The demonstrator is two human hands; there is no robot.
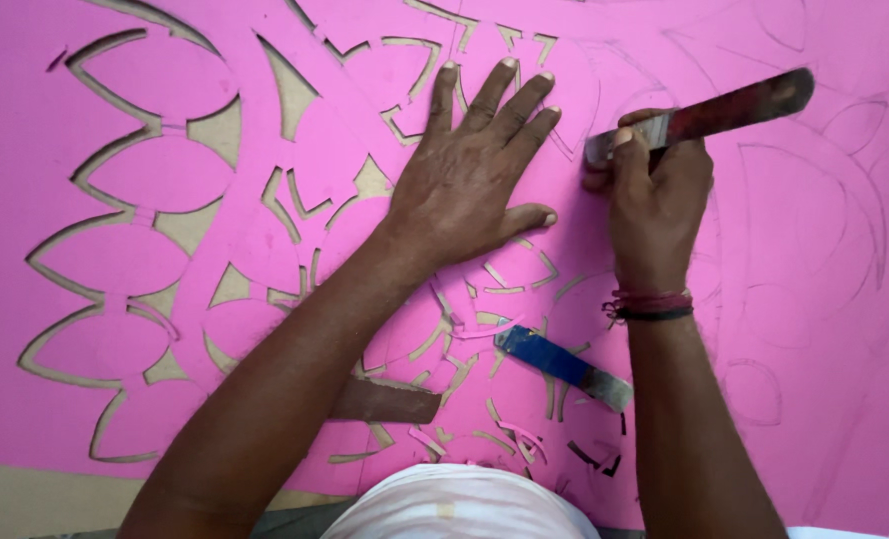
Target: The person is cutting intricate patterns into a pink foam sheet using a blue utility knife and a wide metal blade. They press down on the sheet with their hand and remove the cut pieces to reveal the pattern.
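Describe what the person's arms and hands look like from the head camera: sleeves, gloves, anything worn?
Both forearms are bare, with no sleeves in view and no gloves. The left hand wears nothing: no ring, band or watch shows. The right hand is also ungloved; at its wrist sits a bundle of red thread bands with a thin dark band just below them. Fingernails are short and unpainted.

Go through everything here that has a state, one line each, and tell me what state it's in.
Left hand: flat, fingers spread, pressing on the pink sheet.
Right hand: closed around the red-handled cutting tool.
Red-handled cutting tool: gripped, tilted, tip against the sheet.
Pink sheet: lying flat, partly cut into leaf-shaped openings on the left, only pencil outlines on the right.
Blue-handled tool: lying loose on the sheet, untouched.
Brown flat piece: lying on the sheet, partly under the left forearm.
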